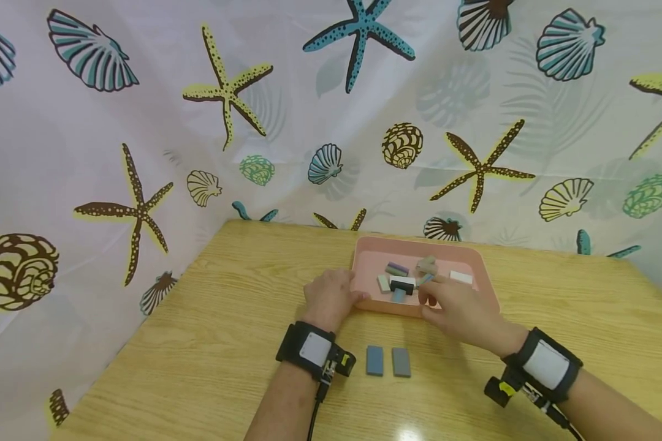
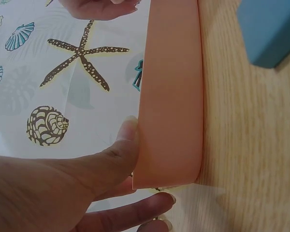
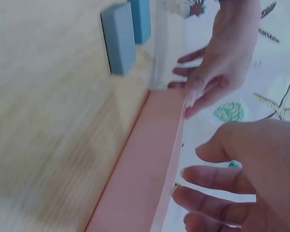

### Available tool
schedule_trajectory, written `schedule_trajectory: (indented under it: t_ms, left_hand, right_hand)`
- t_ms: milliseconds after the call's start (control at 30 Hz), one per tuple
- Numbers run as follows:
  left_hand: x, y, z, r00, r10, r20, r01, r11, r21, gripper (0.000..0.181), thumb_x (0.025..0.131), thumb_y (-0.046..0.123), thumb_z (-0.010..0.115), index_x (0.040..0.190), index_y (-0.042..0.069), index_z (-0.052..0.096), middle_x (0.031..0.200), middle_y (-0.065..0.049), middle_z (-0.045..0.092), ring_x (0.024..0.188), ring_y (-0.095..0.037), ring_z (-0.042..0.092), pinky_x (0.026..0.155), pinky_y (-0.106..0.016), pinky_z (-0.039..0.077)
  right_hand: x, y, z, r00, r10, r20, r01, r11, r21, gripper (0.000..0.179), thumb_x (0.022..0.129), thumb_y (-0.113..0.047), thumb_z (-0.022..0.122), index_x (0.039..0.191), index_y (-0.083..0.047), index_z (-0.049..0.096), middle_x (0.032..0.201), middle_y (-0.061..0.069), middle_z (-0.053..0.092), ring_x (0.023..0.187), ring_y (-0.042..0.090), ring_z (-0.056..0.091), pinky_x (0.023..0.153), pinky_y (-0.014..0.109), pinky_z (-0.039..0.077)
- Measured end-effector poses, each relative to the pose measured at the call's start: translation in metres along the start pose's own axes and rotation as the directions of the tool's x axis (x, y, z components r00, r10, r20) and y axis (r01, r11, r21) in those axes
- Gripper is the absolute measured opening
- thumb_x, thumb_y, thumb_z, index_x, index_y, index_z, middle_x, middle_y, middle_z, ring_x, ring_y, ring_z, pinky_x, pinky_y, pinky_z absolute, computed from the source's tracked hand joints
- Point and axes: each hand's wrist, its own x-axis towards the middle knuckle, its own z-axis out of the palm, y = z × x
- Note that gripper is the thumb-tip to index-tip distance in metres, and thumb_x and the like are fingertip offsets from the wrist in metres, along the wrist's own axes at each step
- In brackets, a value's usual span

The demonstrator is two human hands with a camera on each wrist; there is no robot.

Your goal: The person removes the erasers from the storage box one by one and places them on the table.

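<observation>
My left hand grips the near left corner of a pink tray, thumb at the rim and fingers around the outer side. Small rectangular blocks lie inside the tray: a white one with a black one, a purple one, a pale green one and several more. Over the tray's right front part is my right hand, its fingers bent and spread from the thumb, with nothing seen between them in the right wrist view. Its fingertips are close to a blue-green block.
On the wooden table, in front of the tray, a blue block and a grey block lie side by side. A curtain printed with shells and starfish hangs behind the table and along its left side.
</observation>
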Motion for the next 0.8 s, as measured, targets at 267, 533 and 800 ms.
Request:
schedule_trajectory:
  t_ms: [267,533,800]
  left_hand:
    - [0.001,0.000,0.002,1.000,-0.019,0.018,0.019,1.000,-0.001,0.051,0.073,0.050,0.070,0.114,0.020,0.063,0.094,0.000,0.065,0.069,-0.014,0.051,0.062,-0.040,0.045]
    - [-0.001,0.001,0.001,1.000,-0.016,0.004,0.016,1.000,0.017,0.051,0.073,0.050,0.069,0.115,0.020,0.063,0.097,0.000,0.067,0.070,-0.013,0.052,0.065,-0.043,0.046]
    - [-0.001,0.001,0.000,1.000,-0.005,-0.011,0.005,1.000,0.022,0.049,0.073,0.050,0.069,0.112,0.020,0.065,0.094,-0.001,0.067,0.069,-0.014,0.053,0.065,-0.043,0.046]
  right_hand:
    - [0.013,0.038,-0.008,0.983,0.184,0.019,-0.185,0.983,0.024,0.005,0.082,-0.013,0.058,0.078,-0.011,0.056,0.067,0.000,0.050,0.055,0.013,0.043,0.048,0.029,0.037]
    - [0.019,0.066,-0.010,0.928,0.355,0.113,-0.357,0.934,-0.001,0.015,0.085,-0.019,0.058,0.086,-0.006,0.053,0.077,0.007,0.051,0.056,0.018,0.047,0.044,0.032,0.037]
    - [0.029,0.084,-0.003,0.906,0.411,0.104,-0.395,0.907,-0.145,0.027,0.088,-0.026,0.056,0.091,0.000,0.054,0.075,0.008,0.052,0.062,0.022,0.048,0.050,0.036,0.038]
